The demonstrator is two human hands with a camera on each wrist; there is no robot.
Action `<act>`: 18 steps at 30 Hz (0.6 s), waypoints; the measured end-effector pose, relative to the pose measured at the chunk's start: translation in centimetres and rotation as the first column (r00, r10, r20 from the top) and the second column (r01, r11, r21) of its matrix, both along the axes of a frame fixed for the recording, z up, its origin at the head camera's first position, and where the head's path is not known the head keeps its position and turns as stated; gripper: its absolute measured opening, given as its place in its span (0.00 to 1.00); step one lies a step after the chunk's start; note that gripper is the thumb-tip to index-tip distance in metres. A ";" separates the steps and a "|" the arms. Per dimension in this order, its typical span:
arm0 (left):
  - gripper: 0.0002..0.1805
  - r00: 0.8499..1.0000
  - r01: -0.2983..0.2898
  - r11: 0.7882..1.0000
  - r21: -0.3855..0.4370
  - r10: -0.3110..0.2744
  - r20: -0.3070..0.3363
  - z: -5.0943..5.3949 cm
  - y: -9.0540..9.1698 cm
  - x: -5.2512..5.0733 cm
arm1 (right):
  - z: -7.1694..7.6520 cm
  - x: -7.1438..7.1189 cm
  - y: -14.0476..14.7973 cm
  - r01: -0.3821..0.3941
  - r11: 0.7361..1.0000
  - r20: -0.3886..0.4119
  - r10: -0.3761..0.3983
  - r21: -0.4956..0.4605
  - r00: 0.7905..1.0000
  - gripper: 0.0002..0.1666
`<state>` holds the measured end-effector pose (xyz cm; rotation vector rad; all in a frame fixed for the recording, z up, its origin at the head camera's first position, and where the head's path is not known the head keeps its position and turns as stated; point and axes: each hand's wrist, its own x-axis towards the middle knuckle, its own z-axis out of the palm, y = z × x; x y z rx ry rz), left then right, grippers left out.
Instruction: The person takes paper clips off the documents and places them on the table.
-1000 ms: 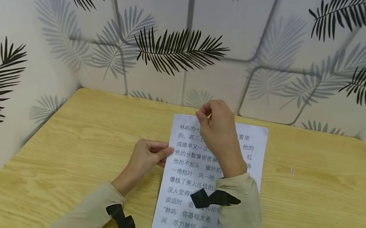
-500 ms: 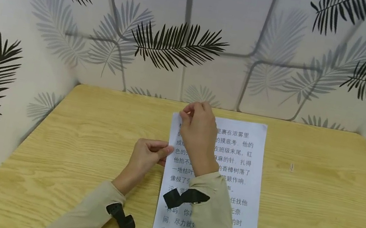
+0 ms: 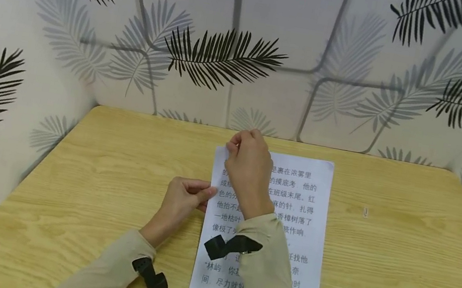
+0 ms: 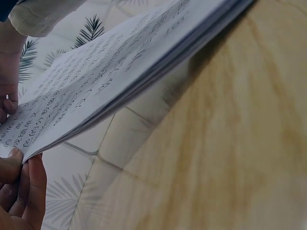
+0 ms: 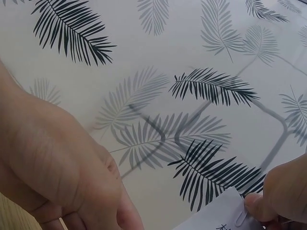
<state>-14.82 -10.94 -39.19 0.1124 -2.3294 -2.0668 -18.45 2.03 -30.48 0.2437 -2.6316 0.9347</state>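
Observation:
A stack of printed paper [image 3: 290, 225] is held upright-tilted over the table, its near part running out of the head view. My left hand [image 3: 180, 202] pinches its left edge, thumb on the printed face, as the left wrist view shows. At the top left corner is my right hand [image 3: 248, 172], its fingertips curled together. The right wrist view shows a paper clip [image 5: 241, 216] on that corner, with the right hand [image 5: 285, 194] pinching at its outer end. Exactly how much of the clip the fingers cover is hidden.
Another small paper clip [image 3: 365, 212] lies on the wooden table [image 3: 397, 274] right of the paper. The table's back edge meets a leaf-patterned wall [image 3: 275, 100]. Black wrist cameras sit on both sleeves.
My right hand has moved left along the top edge to the corner, then stayed there. The paper's top has dipped slightly in the last half second. My left hand keeps its pinch.

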 end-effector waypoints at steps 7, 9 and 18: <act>0.09 1.000 0.009 1.000 -0.007 -0.009 0.010 -0.2 0.0 0.0 | -0.5 0.0 0.1 0.009 1.000 0.031 -0.010 0.030 0.999 0.04; 0.09 1.000 0.007 1.000 -0.006 -0.007 0.010 -0.2 0.0 0.0 | -0.7 0.0 0.1 0.008 1.000 0.018 -0.008 0.028 1.000 0.04; 0.09 1.000 0.008 1.000 0.000 -0.008 0.002 -0.3 0.0 -0.3 | -0.8 -0.3 0.2 -0.002 1.000 -0.011 0.002 -0.015 1.000 0.05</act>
